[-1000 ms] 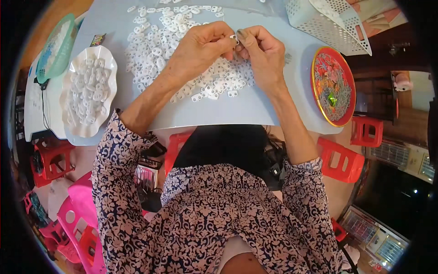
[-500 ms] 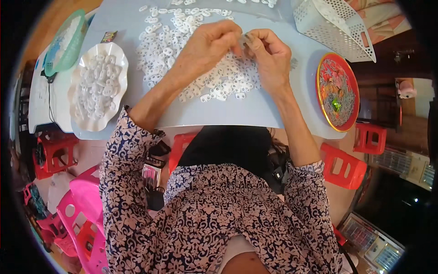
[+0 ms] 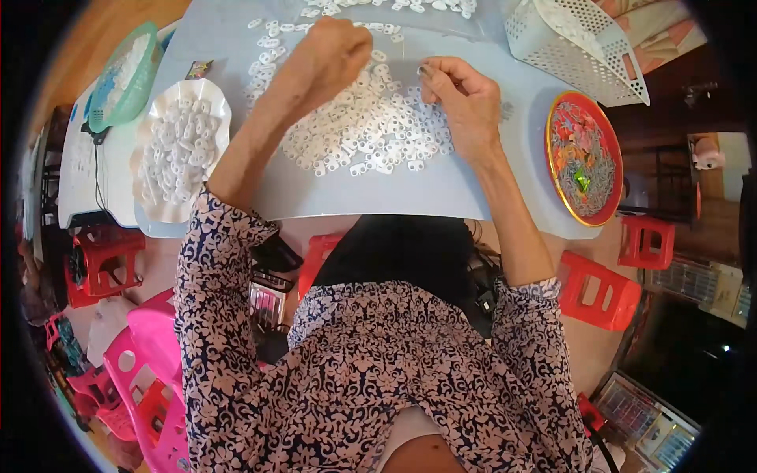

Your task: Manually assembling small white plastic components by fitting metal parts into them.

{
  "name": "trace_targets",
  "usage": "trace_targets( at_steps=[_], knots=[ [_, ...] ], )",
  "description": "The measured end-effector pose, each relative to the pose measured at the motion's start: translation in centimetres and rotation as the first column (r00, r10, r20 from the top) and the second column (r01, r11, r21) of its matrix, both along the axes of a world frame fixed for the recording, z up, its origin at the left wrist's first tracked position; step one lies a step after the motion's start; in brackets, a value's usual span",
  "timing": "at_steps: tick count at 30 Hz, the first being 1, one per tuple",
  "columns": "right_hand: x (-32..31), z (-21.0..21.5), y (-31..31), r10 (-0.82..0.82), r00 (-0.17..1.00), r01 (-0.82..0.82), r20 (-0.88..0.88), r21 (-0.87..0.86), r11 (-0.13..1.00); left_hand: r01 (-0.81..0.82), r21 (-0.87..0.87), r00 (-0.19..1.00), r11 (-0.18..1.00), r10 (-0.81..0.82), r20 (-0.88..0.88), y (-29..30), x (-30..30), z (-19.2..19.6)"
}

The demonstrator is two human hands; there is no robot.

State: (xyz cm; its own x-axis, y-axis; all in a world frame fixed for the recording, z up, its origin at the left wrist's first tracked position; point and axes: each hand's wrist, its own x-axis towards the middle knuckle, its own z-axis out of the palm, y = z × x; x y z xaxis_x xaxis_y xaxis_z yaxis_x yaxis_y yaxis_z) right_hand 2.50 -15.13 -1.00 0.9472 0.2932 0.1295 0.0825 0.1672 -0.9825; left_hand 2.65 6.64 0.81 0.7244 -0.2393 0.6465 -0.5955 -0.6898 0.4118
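Note:
Many small white plastic pieces (image 3: 355, 130), oval with two dark holes each, lie spread over the pale blue-grey tabletop (image 3: 331, 197). My left hand (image 3: 331, 59) is over the far left part of this spread, its fingers curled together; what they hold, if anything, is hidden. At the right edge of the pieces my right hand (image 3: 467, 98) is closed in a pinch. Something small and greyish shows at its thumb tip, too small to name. The two hands are apart.
A white scalloped dish (image 3: 222, 106) full of white pieces stands left, beside a green basket (image 3: 150, 79). Right is a red gold-rimmed tray (image 3: 552, 165) with small grey and coloured parts. A perforated white basket (image 3: 544, 55) sits far right. Red stools (image 3: 607, 292) stand below.
My left hand has moved away from my right hand, to the left and farther over the pieces. My right hand has stayed nearly in place, still pinched.

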Motion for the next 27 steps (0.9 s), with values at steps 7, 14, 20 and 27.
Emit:
trace_targets(
  at_steps=[7,14,20,27],
  knots=[
    [0.1,-0.3,-0.1,-0.020,0.999,0.021,0.031,-0.033,0.999,-0.061,0.341,0.997,0.938,0.070,-0.014,-2.7,-0.7,-1.4],
    [0.2,-0.6,0.1,-0.042,0.999,0.041,0.019,0.034,0.999,0.053,-0.107,0.968,0.993,-0.077,-0.239,-3.3,-1.4,-0.7],
    [0.1,-0.2,-0.4,-0.017,0.997,0.016,0.078,0.012,1.000,-0.003,-0.446,0.834,0.895,-0.244,-0.494,-3.6,-1.6,-0.3],
    [0.2,-0.1,-0.2,0.051,0.995,-0.060,0.082,0.101,0.993,0.011,-0.444,0.807,0.896,-0.271,-0.525,-4.3,-2.0,-0.8]
  ],
)
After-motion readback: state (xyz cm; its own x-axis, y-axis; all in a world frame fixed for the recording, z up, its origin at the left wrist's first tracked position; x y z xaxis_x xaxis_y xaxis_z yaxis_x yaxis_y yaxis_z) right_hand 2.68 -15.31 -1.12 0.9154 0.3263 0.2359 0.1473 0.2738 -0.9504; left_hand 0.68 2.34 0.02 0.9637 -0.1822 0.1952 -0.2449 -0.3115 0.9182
